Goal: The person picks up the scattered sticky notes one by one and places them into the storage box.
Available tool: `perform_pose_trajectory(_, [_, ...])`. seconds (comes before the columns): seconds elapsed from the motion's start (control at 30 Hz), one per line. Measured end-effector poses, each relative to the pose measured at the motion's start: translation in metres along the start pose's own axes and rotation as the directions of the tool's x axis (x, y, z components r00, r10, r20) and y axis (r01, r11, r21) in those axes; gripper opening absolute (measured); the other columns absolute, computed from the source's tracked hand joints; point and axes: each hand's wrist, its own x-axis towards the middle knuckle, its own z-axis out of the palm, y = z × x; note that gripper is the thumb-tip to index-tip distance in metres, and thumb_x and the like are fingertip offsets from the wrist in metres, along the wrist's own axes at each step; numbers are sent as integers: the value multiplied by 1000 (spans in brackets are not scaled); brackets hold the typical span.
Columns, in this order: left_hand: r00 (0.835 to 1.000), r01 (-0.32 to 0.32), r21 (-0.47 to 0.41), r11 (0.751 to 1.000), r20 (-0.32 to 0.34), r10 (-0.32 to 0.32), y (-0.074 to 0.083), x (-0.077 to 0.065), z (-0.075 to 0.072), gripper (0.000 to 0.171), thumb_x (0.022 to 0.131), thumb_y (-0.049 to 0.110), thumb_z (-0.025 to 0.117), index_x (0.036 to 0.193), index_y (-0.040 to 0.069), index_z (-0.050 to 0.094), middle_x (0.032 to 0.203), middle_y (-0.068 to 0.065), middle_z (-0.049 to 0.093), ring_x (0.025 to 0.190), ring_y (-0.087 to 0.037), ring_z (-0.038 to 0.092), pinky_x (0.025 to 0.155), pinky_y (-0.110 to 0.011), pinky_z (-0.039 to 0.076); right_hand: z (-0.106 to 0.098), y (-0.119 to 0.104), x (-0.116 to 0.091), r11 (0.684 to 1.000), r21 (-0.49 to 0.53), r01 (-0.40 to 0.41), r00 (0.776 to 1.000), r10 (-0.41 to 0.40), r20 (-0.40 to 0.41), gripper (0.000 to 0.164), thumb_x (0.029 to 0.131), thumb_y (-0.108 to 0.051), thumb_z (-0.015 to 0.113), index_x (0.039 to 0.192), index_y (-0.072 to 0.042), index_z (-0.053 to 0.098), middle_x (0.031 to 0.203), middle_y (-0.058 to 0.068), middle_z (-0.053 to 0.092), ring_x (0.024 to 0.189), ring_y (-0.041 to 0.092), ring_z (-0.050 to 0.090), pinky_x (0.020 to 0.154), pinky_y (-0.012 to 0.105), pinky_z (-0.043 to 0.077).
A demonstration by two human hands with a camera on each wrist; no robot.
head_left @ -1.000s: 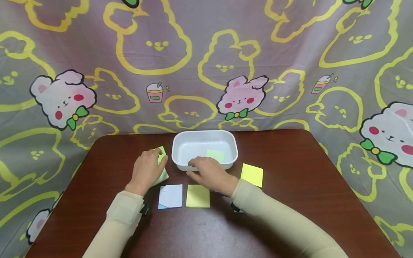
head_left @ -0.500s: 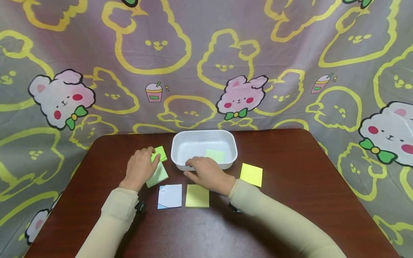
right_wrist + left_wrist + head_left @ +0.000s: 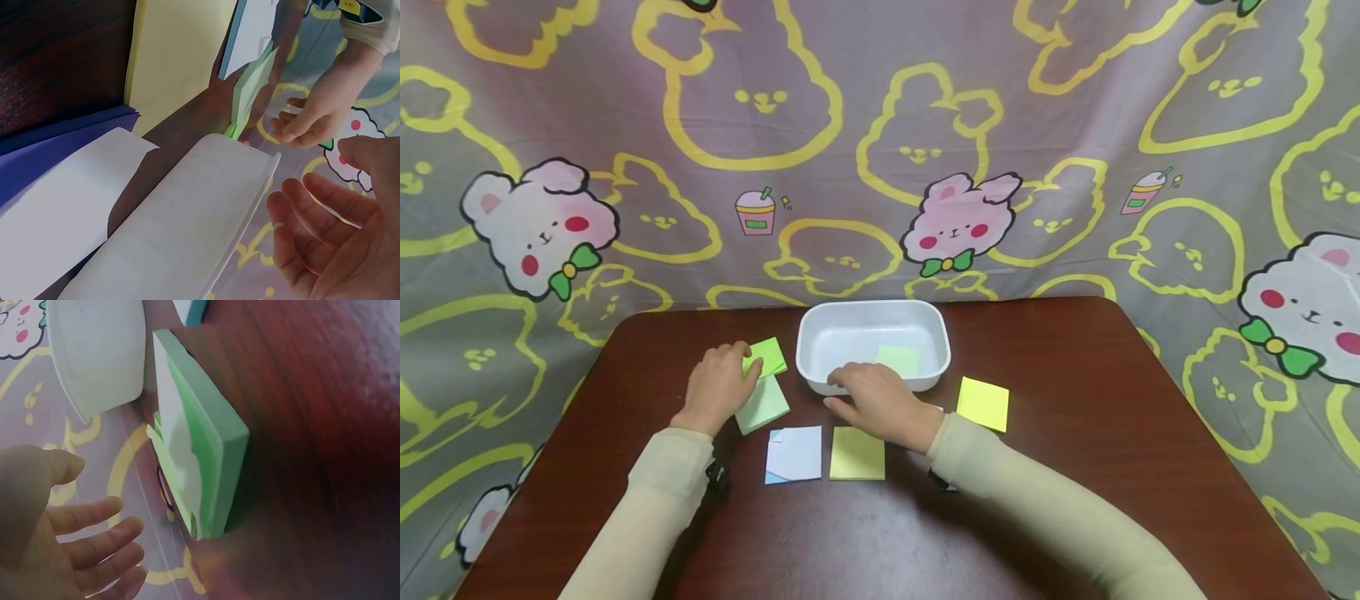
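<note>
My left hand (image 3: 715,387) hovers at the left edge of a lime green sticky note pad (image 3: 767,357), which lies behind a pale green pad (image 3: 762,407). In the left wrist view its fingers (image 3: 103,540) are loosely bent, with nothing between them. Over the front rim of a white plastic tub (image 3: 812,379) is my right hand (image 3: 887,404). The right wrist view shows its fingers (image 3: 312,219) relaxed and holding nothing. Inside the tub lies a pale green sticky note (image 3: 898,360).
Along the front sit a white-and-blue pad (image 3: 795,454) and a dull yellow pad (image 3: 857,454). A bright yellow pad (image 3: 984,405) lies right of the tub. Under my right forearm are a purple pad (image 3: 56,156) and a white sheet (image 3: 69,200). A patterned curtain (image 3: 842,150) hangs behind the table.
My left hand has drawn back to the left, uncovering more of the lime green and pale green pads. The right hand has barely shifted over the tub's rim.
</note>
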Motion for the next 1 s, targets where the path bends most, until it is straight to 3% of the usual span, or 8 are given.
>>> perform_pose_trajectory(0.57, [991, 12, 44, 999, 134, -18, -14, 15, 6, 57, 102, 31, 54, 140, -10, 45, 131, -34, 54, 119, -52, 51, 94, -63, 47, 5, -3, 5, 999, -34, 16, 1000, -16, 4, 32, 99, -31, 65, 118, -6, 70, 109, 7, 76, 97, 19, 72, 85, 37, 57])
perform_pose_trajectory(0.83, [974, 13, 79, 997, 225, -31, -23, 19, 8, 69, 102, 33, 54, 148, -15, 32, 147, -40, 39, 133, -57, 40, 106, -67, 40, 4, -5, 6, 1000, -27, 6, 1000, -6, 11, 32, 99, -31, 65, 118, -6, 70, 109, 8, 76, 96, 20, 72, 84, 38, 58])
perform_pose_trajectory(1.0, [958, 35, 55, 998, 282, -49, -25, 20, 8, 73, 103, 33, 53, 151, -15, 26, 153, -40, 32, 139, -58, 33, 111, -69, 33, 7, -6, 9, 999, -41, 7, 1000, -7, 9, 31, 99, -31, 64, 118, -7, 71, 109, 6, 76, 98, 19, 72, 84, 36, 58])
